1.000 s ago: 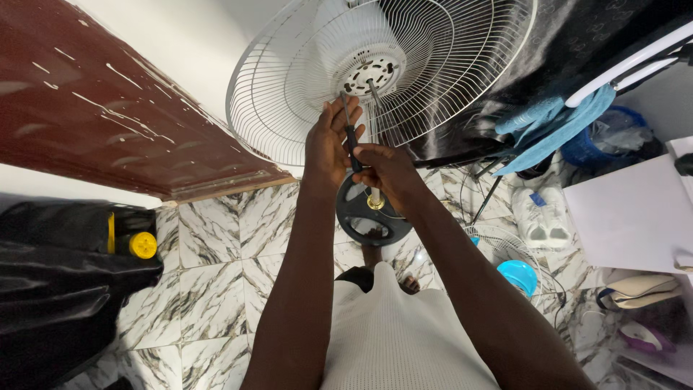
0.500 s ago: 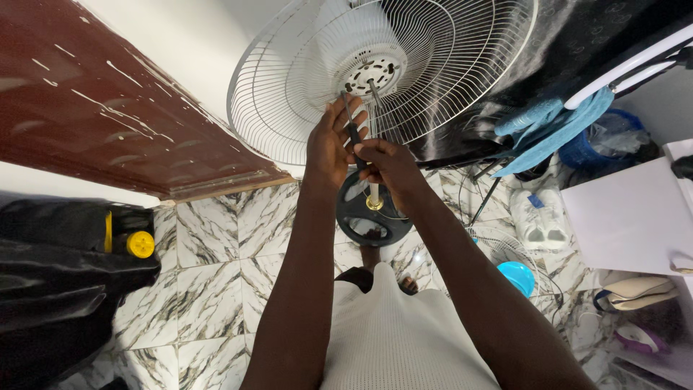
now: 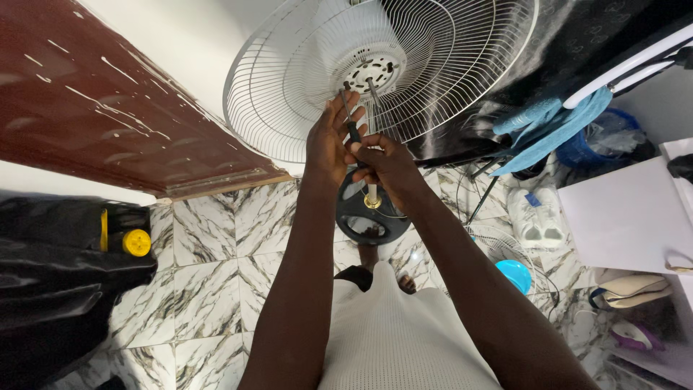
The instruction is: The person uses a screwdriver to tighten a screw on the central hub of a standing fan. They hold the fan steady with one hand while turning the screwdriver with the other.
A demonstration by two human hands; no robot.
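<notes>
While the wire fan guard fills the top of the view, its white motor hub sits dead centre with the shaft sticking out. Below, round black fan base on the marble-tile floor, dark red door at left. Left hand is closed around a black-handled screwdriver, tip up at the hub. Right hand touches the left, gripping the lower handle end. Blue cloth hangs right; yellow cap far left.
</notes>
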